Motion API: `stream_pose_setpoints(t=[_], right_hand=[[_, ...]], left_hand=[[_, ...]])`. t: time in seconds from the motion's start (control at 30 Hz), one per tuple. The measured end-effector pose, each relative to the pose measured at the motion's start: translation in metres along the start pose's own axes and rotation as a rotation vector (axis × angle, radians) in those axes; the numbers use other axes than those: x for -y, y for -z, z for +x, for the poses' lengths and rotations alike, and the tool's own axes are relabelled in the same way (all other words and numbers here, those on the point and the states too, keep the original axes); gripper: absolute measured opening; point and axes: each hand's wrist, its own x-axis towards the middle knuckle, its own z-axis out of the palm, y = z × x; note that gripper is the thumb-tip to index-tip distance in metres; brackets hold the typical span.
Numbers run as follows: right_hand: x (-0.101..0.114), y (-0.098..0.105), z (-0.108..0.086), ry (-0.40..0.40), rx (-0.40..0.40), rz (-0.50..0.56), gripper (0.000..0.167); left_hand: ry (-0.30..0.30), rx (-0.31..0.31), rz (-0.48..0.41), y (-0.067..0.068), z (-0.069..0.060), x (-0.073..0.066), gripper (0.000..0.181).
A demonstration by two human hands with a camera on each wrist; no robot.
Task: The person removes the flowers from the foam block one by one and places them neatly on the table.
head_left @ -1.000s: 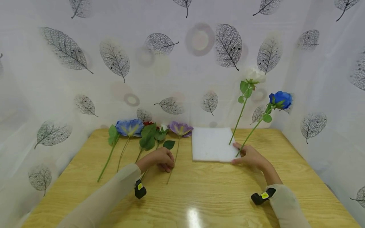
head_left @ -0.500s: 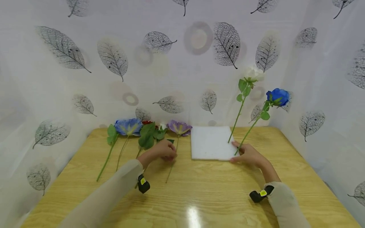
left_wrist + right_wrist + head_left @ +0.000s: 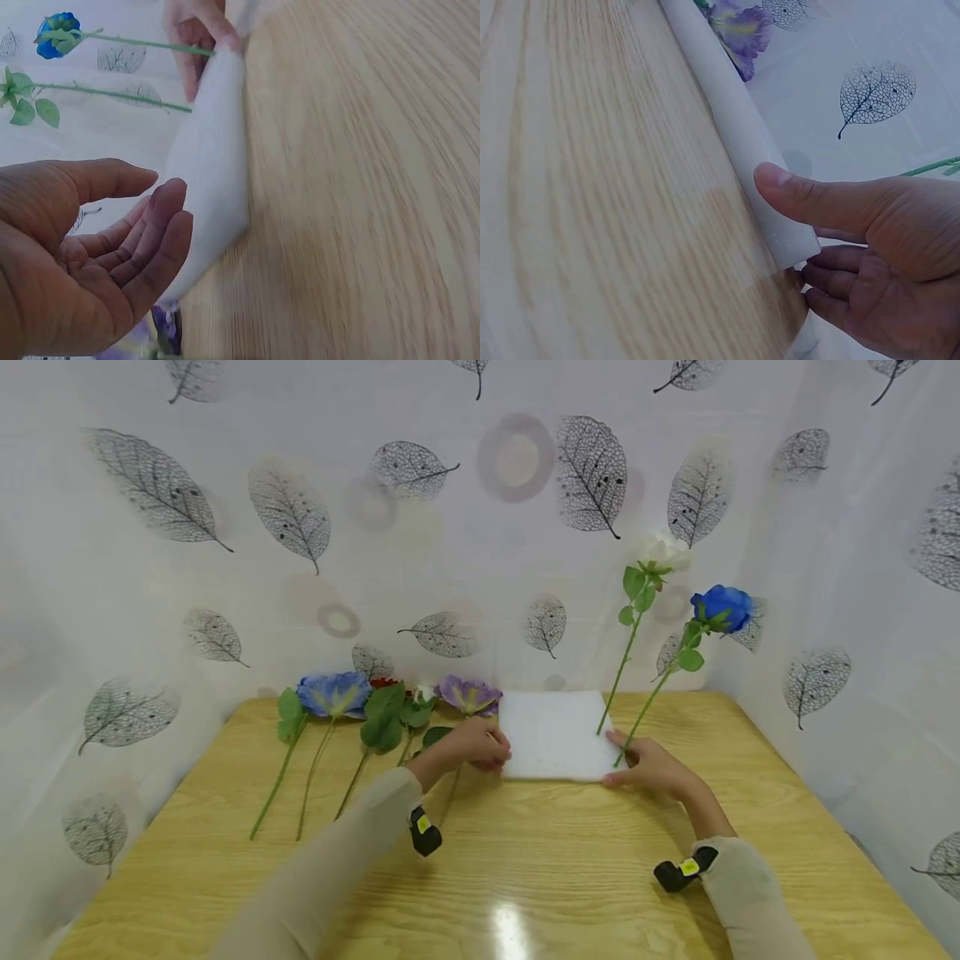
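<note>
A white foam block (image 3: 551, 739) lies on the wooden table. Two artificial roses stand in its right side, leaning right: a white rose (image 3: 660, 556) and a blue rose (image 3: 722, 608). My right hand (image 3: 658, 768) grips the block's front right corner, thumb (image 3: 795, 191) on the front edge and fingers (image 3: 832, 281) at the right side. Beside the block's left edge is my left hand (image 3: 474, 743), loosely curled; the left wrist view has nothing between its thumb and fingers. Whether it touches the block I cannot tell. That forearm partly covers the stem of a purple flower (image 3: 468, 693).
Left of the block, several flowers lie in a row on the table (image 3: 570, 877). They include a light blue flower (image 3: 333, 695), a red flower (image 3: 382, 683) mostly hidden behind leaves (image 3: 384, 727), and a long green stem (image 3: 277, 789). A leaf-print curtain (image 3: 465, 552) hangs behind.
My left hand has moved right, from over the purple flower's stem to the block's left edge. My right hand stays on the block's corner. The view has shifted slightly.
</note>
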Motion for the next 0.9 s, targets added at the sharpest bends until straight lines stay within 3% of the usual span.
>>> stream_pose_setpoints(t=[0.27,0.53,0.9], right_hand=[[-0.002,-0.001,0.001,-0.01,0.011,0.011,0.093],[0.002,0.002,0.001,-0.011,0.006,0.024,0.092],[-0.002,0.0,0.0,0.034,0.006,0.029,0.091]], left_hand=[[-0.113,0.028,-0.099,-0.032,0.025,-0.03,0.023],[-0.204,-0.012,-0.176,-0.066,0.044,-0.06,0.024],[-0.299,-0.026,-0.21,-0.102,0.067,-0.075,0.025]])
